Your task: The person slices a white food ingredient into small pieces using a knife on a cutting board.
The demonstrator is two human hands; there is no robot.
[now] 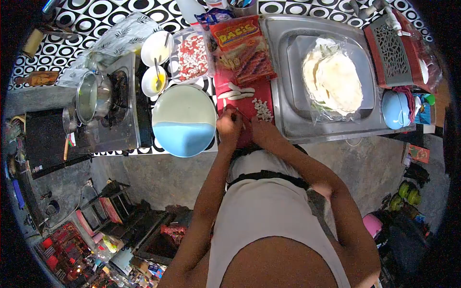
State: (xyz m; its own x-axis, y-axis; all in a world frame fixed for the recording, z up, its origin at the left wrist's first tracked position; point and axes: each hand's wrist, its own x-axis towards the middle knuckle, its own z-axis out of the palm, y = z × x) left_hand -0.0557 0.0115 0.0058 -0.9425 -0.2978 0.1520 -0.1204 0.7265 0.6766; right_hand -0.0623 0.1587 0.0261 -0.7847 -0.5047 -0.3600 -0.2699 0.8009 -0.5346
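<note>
A red cutting board (246, 102) lies at the counter's front edge. My left hand (229, 126) is closed over its left side, curled round something dark and small that I cannot make out. On its right side my right hand (261, 130) is bent inward, its fingers mostly hidden. Just above my hands lie several long white pieces (238, 92), and a pile of small white cut bits (262, 110) is beside them. A red food packet (243, 48) rests on the board's far part. The clear tray (193, 54) to the left holds red and white chopped bits.
A white and blue plate (184, 120) is left of the board, with two small bowls (154, 80) behind it. Farther left, a metal pot (94, 97) stands on the stove. Flatbreads in plastic (334, 79) lie in the steel sink (288, 120) at right.
</note>
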